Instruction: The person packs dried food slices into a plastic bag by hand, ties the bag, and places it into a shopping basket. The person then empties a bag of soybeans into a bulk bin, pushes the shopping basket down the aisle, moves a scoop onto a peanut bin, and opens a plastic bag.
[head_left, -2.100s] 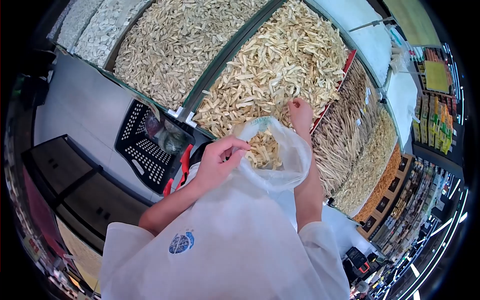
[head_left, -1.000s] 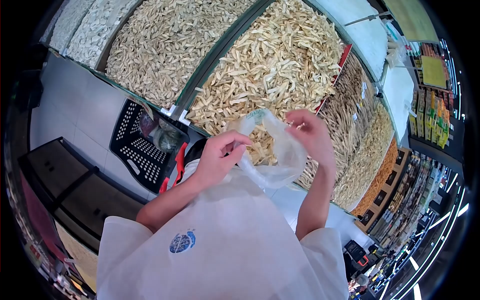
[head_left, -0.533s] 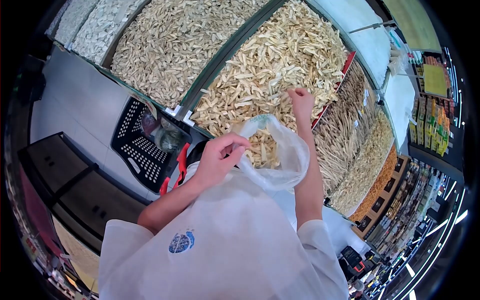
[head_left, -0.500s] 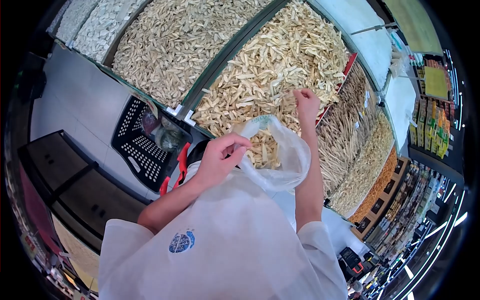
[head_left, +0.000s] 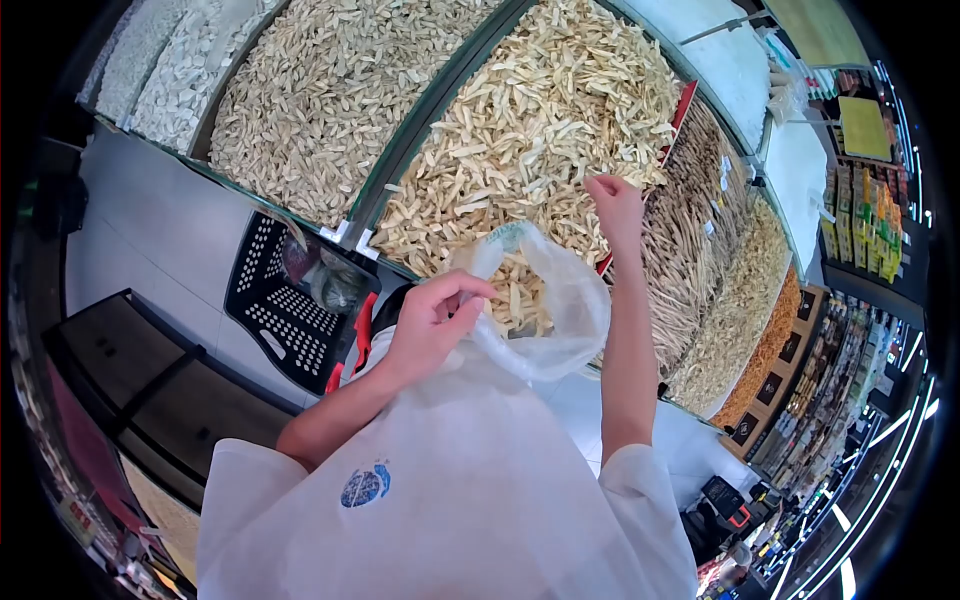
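My left hand [head_left: 432,322] is closed on the rim of a clear plastic bag [head_left: 578,322], holding it in front of my chest with its mouth facing up. Pale dried slices [head_left: 518,300] lie inside the bag. Beyond it, a bin holds a heap of the same kind of cream-coloured dried slices [head_left: 540,130]. My right hand [head_left: 617,208] hovers over the near right part of this heap, fingers pinched together. Whatever may be between those fingertips is hidden.
Left of the heap is a bin of smaller dried slices [head_left: 320,100]. Thin dried sticks [head_left: 690,240] fill the bin on the right, past a red divider [head_left: 684,112]. A black shopping basket [head_left: 285,310] with bagged goods stands on the floor at left.
The view has shifted slightly, with the bins moving left in the picture. My right hand is a little farther right over the heap, its fingers more tightly closed. My left hand keeps its hold.
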